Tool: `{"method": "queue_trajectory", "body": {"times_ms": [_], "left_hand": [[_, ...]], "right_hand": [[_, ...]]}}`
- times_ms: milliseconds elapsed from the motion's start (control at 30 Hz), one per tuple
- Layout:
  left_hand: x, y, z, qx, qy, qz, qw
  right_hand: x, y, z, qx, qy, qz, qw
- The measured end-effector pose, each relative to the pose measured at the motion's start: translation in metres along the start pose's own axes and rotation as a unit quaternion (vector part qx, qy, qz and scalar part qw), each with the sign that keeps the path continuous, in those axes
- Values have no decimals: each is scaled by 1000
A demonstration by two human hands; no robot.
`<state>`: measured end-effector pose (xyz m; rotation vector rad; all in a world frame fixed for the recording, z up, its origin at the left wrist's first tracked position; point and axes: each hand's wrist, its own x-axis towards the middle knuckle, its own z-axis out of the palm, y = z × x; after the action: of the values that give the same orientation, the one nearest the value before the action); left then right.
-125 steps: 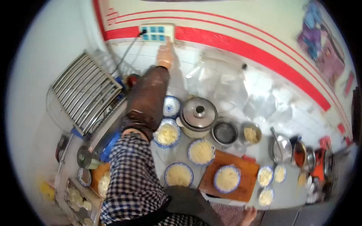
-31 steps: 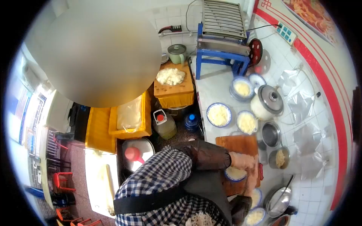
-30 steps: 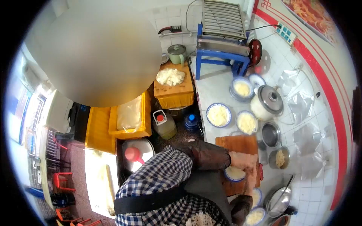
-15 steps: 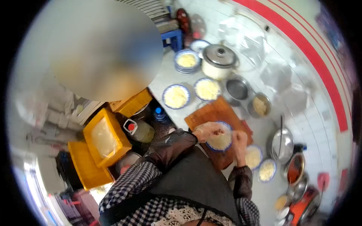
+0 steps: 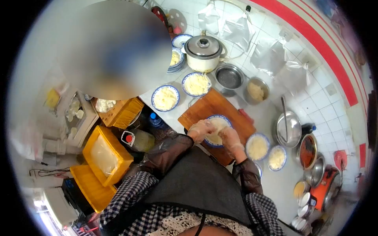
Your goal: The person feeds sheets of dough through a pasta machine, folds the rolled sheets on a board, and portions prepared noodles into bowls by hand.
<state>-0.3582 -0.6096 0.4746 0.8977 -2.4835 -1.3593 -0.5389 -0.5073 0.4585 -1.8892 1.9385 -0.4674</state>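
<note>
A blue-rimmed bowl [image 5: 221, 116] holding pale, noodle-like food [image 5: 214, 139] rests on the wooden cutting board [image 5: 189, 115]. My left hand [image 5: 201, 129], in a clear thin glove, is over the bowl's left side with its fingers curled. Over the right side is my right hand [image 5: 231, 141], also gloved, its fingers bent down toward the food. The fingertips nearly meet above the bowl. What they pinch, if anything, is too small to make out. Dark translucent sleeves cover both forearms.
More filled bowls stand around the board, including one bowl [image 5: 165, 109] at left and another [image 5: 268, 146] at right. Behind are a lidded rice cooker [image 5: 202, 51] and a dark pan [image 5: 229, 76]. A metal basin [image 5: 289, 114] holds a ladle. Yellow crates [image 5: 125, 159] sit lower left.
My right hand has come in from beside the bowl to above it, closer to my left hand. The whole view has shifted, so the table items appear farther up and left.
</note>
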Motion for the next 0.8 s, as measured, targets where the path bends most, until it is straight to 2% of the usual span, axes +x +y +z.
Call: {"method": "queue_trajectory", "body": {"times_ms": [33,67,100,133,167,200,233,267,300,333,400,433,467,500,567,600,633,667,700,733,767,800], "left_hand": [[2,-1,4,-7,-4,-15,1000],[6,6,10,-25,63,-19,998],[10,11,16,-44,130,-24,990],[15,10,21,-47,126,-26,991],[25,8,21,-69,82,98,989],[33,6,17,-85,40,224,970],[35,3,11,-80,44,227,970],[33,2,3,14,84,268,959],[27,1,-1,106,121,303,939],[23,-3,-1,106,122,299,941],[18,-15,6,151,167,258,940],[16,-20,9,152,167,258,940],[11,-27,13,100,151,213,960],[7,-34,16,47,134,167,976],[-15,-55,12,-25,212,17,977],[-24,-69,-4,-125,199,-96,967],[-37,-103,-11,-421,231,-186,857],[-47,-139,-22,-464,270,-279,796],[-50,-191,-28,-525,289,-244,762],[-54,-223,-32,-558,347,-154,738],[-48,-236,-46,-628,360,-136,676],[-39,-249,-61,-695,370,-114,607]], "right_hand": [[2,3,1,54,69,-16,996],[3,5,1,107,138,-32,984],[6,-1,-3,107,138,-28,984],[8,-11,-3,301,151,22,941],[8,-17,-4,482,159,70,859],[9,-13,-3,482,160,67,859],[15,-5,-4,471,88,79,874],[22,-4,-8,457,14,91,884],[24,-5,-7,458,11,88,885],[24,-7,-4,415,34,85,905],[26,-1,5,371,57,84,923],[31,11,13,239,39,66,968],[34,19,19,102,20,49,993],[34,20,19,101,20,51,993],[29,20,16,127,81,60,987],[28,11,8,125,79,58,987],[24,-6,-2,108,91,1,990],[23,-6,7,101,93,-32,990],[23,-8,14,95,95,-65,989],[28,17,45,41,43,-32,998],[36,29,62,-14,-8,2,1000],[41,24,53,-16,-13,-6,1000]]}}
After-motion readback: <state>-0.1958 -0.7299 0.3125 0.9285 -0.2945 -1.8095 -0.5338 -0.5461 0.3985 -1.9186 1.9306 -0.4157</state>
